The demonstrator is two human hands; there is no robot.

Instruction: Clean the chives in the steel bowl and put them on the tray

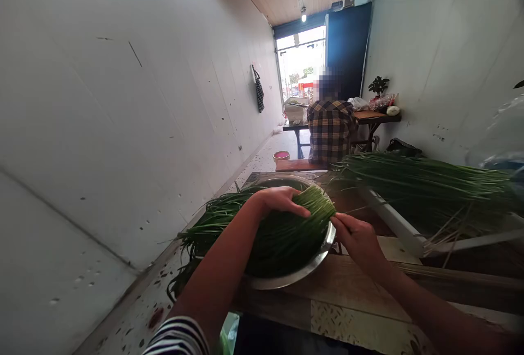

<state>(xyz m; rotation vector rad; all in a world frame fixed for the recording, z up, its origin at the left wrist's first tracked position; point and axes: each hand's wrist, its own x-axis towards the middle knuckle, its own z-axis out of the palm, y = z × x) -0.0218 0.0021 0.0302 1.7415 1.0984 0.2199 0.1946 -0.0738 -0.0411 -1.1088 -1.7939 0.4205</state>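
wood-patterned table (347,281): spanning the foreground under the bowl. seated person (331,132): sitting at one o'clock from the bowl, back turned. stalk pile (426,177): lying between two and three o'clock, spilling over a white-edged tray (391,216). metal bowl (289,283): standing on the table, holding stalks; loose greens (221,213) overhanging its rim at nine to ten o'clock, the left forearm (223,265) crossing over and hiding part. green bunch (317,205): lying in the bowl at two o'clock. left hand (280,200): gripping the bunch, thumb standing apart, other fingers largely hidden. right hand (357,236): reaching in at three o'clock, fingers curling, thumb and forefinger pinching at the bunch's pale ends.
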